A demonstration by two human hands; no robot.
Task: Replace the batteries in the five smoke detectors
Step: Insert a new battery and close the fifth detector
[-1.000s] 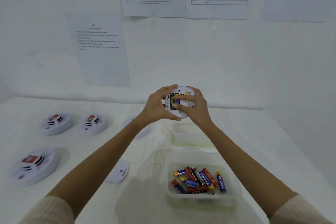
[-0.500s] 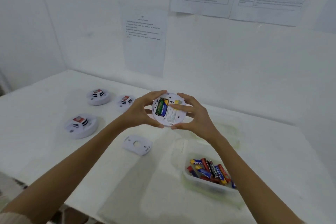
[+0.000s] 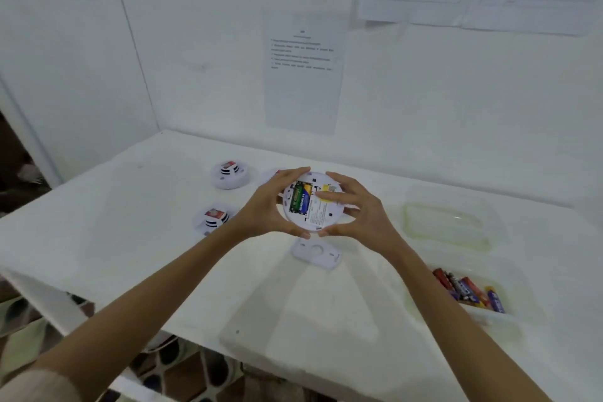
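The left hand (image 3: 267,205) and right hand (image 3: 362,209) clasped the detector (image 3: 321,215) by its rim above the table (image 3: 130,222), open back up, a battery (image 3: 301,200) inside. Below the detector lay a cover (image 3: 316,253). Left of it sat a second detector (image 3: 230,173) and a third (image 3: 213,218), and right of it a tub (image 3: 518,303) of spares (image 3: 470,292).

Nothing legible right now: the printed sheets (image 3: 301,55) above the detector (image 3: 313,205), the label (image 3: 318,215) on its back, and the batteries (image 3: 470,290) in the tub (image 3: 518,287) to its right, all blur out.
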